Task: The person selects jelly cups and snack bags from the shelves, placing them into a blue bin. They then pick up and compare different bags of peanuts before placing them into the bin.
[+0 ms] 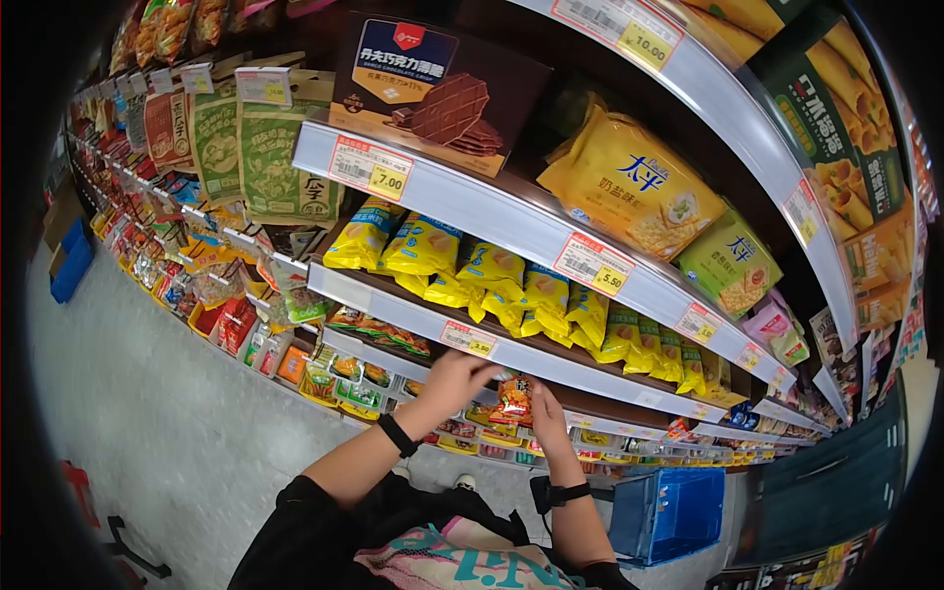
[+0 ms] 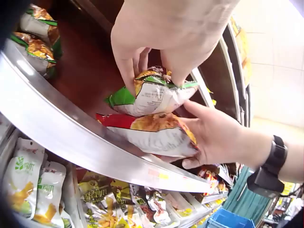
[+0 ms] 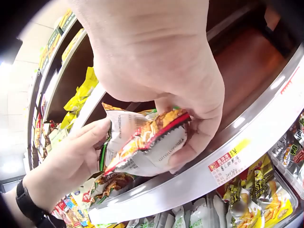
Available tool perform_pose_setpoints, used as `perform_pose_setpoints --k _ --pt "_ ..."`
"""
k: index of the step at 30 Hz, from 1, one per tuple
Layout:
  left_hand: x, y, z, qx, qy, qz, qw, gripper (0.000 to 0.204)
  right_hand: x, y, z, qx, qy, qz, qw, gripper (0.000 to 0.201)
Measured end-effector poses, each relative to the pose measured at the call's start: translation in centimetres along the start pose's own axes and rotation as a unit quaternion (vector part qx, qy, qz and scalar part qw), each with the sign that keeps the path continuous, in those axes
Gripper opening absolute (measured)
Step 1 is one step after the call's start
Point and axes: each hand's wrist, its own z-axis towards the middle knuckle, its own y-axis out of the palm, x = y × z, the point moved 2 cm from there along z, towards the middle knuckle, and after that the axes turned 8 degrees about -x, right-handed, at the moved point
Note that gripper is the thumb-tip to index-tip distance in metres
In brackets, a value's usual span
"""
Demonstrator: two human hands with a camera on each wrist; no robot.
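In the head view my left hand (image 1: 454, 383) and right hand (image 1: 548, 418) meet at a lower shelf. The left wrist view shows my left hand (image 2: 166, 33) from above, fingers and thumb pinching a snack bag with green edges and a white back (image 2: 154, 97). Just below it, my right hand (image 2: 218, 130) grips a red-edged snack bag (image 2: 152, 133) by one end. The two bags press together over the shelf's front edge. In the right wrist view my right hand (image 3: 161, 61) has its thumb and fingers around the red-edged bag (image 3: 154, 147).
More green-edged bags (image 2: 35, 50) lie on the same shelf. Yellow snack bags (image 1: 492, 275) line the shelf above, its price rail (image 1: 551, 364) jutting over my hands. Packets in bins (image 2: 99, 194) sit underneath. A blue basket (image 1: 678, 516) stands at the right.
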Motion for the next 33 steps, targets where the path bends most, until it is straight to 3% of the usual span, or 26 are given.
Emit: perform_pose_setpoints --k 1,4,6,9,13,15,19,21,25,31,33 --pt "0.9 0.5 -0.8 -0.021 0.000 0.028 0.999 0.020 -0.4 0.1 0.0 -0.006 -0.002 -0.004 1.000 0.047" --pt "2.9 1.6 -2.0 -0.100 0.098 0.050 0.989 0.032 -1.7 0.3 -0.3 -0.017 0.073 0.210 0.975 0.054" --pt "3.7 1.6 -2.6 -0.153 0.090 0.066 0.982 0.052 -3.3 0.4 -0.7 -0.031 0.068 0.181 0.981 0.053" --pt "3.4 1.3 -2.9 -0.174 0.059 -0.031 0.983 0.061 -4.0 0.9 -1.4 -0.033 0.070 0.152 0.985 0.045" --pt "1.8 -0.2 -2.9 -0.159 0.045 -0.040 0.985 0.061 -2.6 0.9 -1.1 -0.027 0.033 0.143 0.989 0.039" --pt "1.3 -2.2 -2.8 -0.067 0.089 0.061 0.992 0.057 -2.3 0.8 -1.2 -0.017 0.033 0.149 0.988 0.038" --pt "-1.1 -7.2 -2.5 0.083 0.018 0.248 0.965 0.059 -2.5 0.8 -1.4 0.001 0.050 0.174 0.983 0.036" --pt "-2.9 -9.8 -2.3 0.151 -0.038 0.246 0.957 0.058 -2.5 0.7 -1.4 0.001 0.056 0.178 0.982 0.036" --pt "-8.1 -13.0 -1.7 0.192 -0.087 0.283 0.936 0.060 -2.9 0.8 -1.5 -0.002 0.077 0.192 0.978 0.037" --pt "-10.6 -11.9 -0.9 0.120 -0.173 0.264 0.941 0.076 -4.5 1.1 -1.9 0.006 0.106 0.172 0.979 0.036" --pt "-10.1 -11.4 -0.7 0.137 -0.202 0.328 0.913 0.058 -4.2 1.0 -1.9 0.008 0.107 0.163 0.981 0.037"
